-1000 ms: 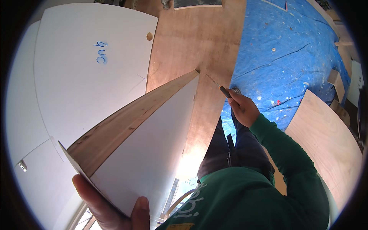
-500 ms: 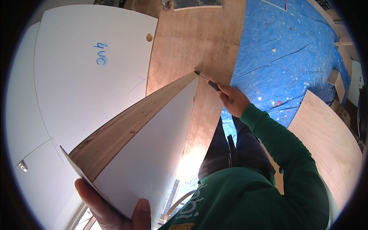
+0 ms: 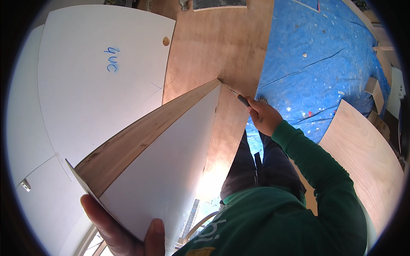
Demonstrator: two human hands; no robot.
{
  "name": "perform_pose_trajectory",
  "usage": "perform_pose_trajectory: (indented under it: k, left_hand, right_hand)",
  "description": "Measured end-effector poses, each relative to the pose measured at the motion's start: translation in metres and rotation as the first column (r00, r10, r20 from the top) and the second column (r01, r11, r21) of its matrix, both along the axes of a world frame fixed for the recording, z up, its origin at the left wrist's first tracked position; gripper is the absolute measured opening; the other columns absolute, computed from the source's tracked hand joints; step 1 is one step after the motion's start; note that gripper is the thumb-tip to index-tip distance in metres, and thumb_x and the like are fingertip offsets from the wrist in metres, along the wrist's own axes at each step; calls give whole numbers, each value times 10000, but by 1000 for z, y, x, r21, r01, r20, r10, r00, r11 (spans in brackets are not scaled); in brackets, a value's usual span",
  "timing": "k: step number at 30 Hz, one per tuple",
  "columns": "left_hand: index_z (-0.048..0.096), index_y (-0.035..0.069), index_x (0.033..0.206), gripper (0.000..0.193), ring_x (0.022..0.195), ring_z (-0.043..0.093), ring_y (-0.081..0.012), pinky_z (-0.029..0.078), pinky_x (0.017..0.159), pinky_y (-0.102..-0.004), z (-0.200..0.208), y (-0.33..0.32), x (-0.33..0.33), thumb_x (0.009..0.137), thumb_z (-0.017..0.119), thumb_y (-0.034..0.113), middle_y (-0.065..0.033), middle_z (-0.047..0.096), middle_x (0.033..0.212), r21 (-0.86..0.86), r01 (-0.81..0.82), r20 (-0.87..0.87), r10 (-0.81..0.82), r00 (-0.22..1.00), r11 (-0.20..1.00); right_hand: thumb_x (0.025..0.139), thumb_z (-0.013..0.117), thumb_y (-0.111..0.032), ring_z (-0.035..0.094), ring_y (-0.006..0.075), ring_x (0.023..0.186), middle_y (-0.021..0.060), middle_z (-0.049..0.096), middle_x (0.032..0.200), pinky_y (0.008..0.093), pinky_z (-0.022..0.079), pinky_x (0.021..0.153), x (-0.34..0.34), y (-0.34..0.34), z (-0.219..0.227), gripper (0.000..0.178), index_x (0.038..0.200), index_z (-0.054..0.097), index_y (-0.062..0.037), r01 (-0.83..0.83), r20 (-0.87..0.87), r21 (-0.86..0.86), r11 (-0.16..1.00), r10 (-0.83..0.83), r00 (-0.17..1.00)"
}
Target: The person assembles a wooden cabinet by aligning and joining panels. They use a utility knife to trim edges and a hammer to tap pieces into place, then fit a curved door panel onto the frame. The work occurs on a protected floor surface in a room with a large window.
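Note:
A long board with a white face point(image 3: 171, 145) and a bare wood edge point(image 3: 141, 136) slants across the middle, its far corner over the brown plywood. My left hand point(image 3: 121, 234) grips the near end, thumb on the white side and fingers at the thin end panel. In my right hand point(image 3: 267, 117) is a slim hand tool point(image 3: 243, 100) with a dark and orange handle and a thin metal shaft. That shaft points at the board's far corner; whether its tip touches there is too small to tell.
Brown plywood point(image 3: 222, 38) lies beneath the board. To the left is a large white panel point(image 3: 98, 94) with blue handwriting and a round hole. A blue tarp point(image 3: 307, 64) with debris covers the right side, beside a pale plywood sheet point(image 3: 363, 149). A dark slab point(image 3: 220, 4) lies at the far edge.
My right hand has drawn back slightly, down and to the right, with the tool. The dark spot at the board's far corner no longer shows. My left hand and the board's near end shifted slightly left.

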State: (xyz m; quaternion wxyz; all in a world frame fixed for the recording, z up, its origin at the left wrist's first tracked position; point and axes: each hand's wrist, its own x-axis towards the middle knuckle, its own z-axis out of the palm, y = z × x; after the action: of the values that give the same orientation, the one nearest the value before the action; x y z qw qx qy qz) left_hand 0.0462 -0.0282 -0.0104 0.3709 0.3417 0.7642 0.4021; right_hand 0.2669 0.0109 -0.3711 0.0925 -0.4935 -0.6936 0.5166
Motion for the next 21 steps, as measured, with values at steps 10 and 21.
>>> perform_pose_trajectory:
  k: [10, 21]
  left_hand:
    - [125, 29, 1671, 1021, 1522, 317, -340, 224, 1241, -461, -1, -1, -29, 755, 562, -81, -250, 278, 1667, -76, 390, -284, -395, 873, 917]
    - [123, 8, 1664, 1011, 1463, 406, -339, 308, 1210, -464, -2, -10, -34, 783, 616, 66, -251, 331, 1629, -98, 491, -417, -483, 770, 866]
  right_hand:
    - [1051, 545, -189, 649, 392, 813, 195, 651, 904, 492, 512, 755, 24, 0, 29, 396, 1417, 526, -38, 141, -85, -33, 989, -144, 986]
    - [940, 688, -247, 587, 340, 1099, 135, 587, 1197, 489, 496, 919, -29, 137, -32, 439, 1309, 586, -34, -146, 333, 661, 736, -114, 936]
